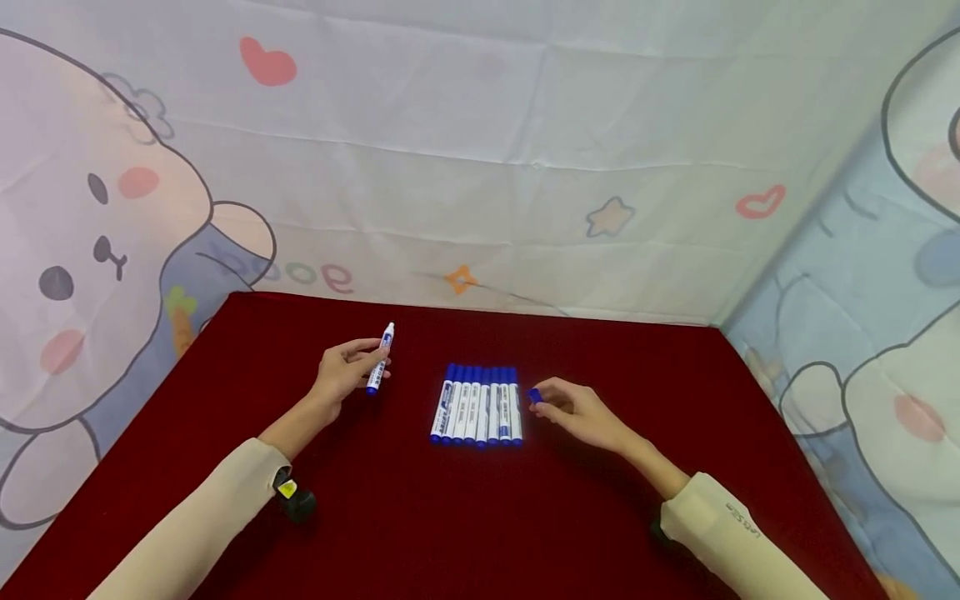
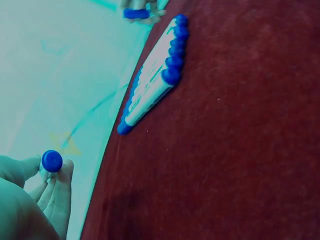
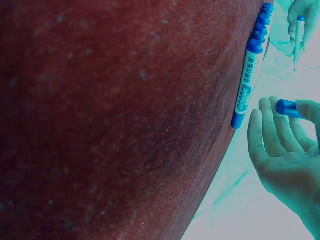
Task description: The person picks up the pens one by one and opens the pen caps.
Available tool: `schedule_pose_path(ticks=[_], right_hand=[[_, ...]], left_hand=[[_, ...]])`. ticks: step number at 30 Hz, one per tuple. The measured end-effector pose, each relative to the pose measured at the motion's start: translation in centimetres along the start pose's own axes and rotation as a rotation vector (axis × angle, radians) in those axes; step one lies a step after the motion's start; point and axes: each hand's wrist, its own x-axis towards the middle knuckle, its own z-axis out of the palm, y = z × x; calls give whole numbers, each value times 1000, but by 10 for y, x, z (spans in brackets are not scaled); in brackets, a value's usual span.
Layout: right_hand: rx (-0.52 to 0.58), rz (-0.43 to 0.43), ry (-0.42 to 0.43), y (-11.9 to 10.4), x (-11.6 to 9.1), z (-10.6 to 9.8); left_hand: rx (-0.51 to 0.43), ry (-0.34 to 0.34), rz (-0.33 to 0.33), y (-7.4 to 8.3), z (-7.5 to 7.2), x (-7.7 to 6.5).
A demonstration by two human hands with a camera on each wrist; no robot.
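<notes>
My left hand (image 1: 347,372) holds an uncapped whiteboard marker (image 1: 380,360) between thumb and fingers, its white tip pointing up and away and its blue end toward me. In the left wrist view that round blue end (image 2: 52,161) faces the camera. My right hand (image 1: 581,410) pinches a blue marker cap (image 1: 536,396) between thumb and forefinger; the right wrist view shows the cap (image 3: 289,108) with the other fingers extended. Between the hands, a row of several capped blue-and-white markers (image 1: 476,406) lies side by side on the table, just left of the right hand.
A dark red cloth (image 1: 450,525) covers the table. Behind it hangs a pale curtain (image 1: 450,167) printed with hearts, stars and cartoon animals, which continues along both sides. A dark wrist device (image 1: 297,498) sits at the left sleeve cuff.
</notes>
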Motion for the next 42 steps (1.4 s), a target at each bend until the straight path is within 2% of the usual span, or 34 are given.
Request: schedule_pose_path(ticks=[3, 6, 9, 16, 19, 21, 28, 35, 42], right_hand=[[6, 3, 0, 0, 1, -1], [3, 13, 0, 0, 1, -1], [-3, 20, 0, 0, 2, -2], [-9, 12, 27, 0, 3, -2], [-6, 3, 37, 1, 4, -3], [-5, 3, 36, 1, 4, -3], [4, 31, 17, 1, 1, 1], [1, 31, 20, 4, -1, 5], [7, 16, 19, -1, -2, 7]], left_hand=[[-76, 15, -40, -4, -8, 6], [-60, 42, -47, -8, -12, 12], [41, 85, -31, -11, -12, 19], [424, 217, 45, -18, 0, 36], [520, 271, 43, -19, 5, 40], [532, 291, 34, -19, 6, 41], [401, 262, -43, -23, 3, 45], [546, 241, 31, -29, 5, 50], [629, 237, 54, -31, 6, 51]])
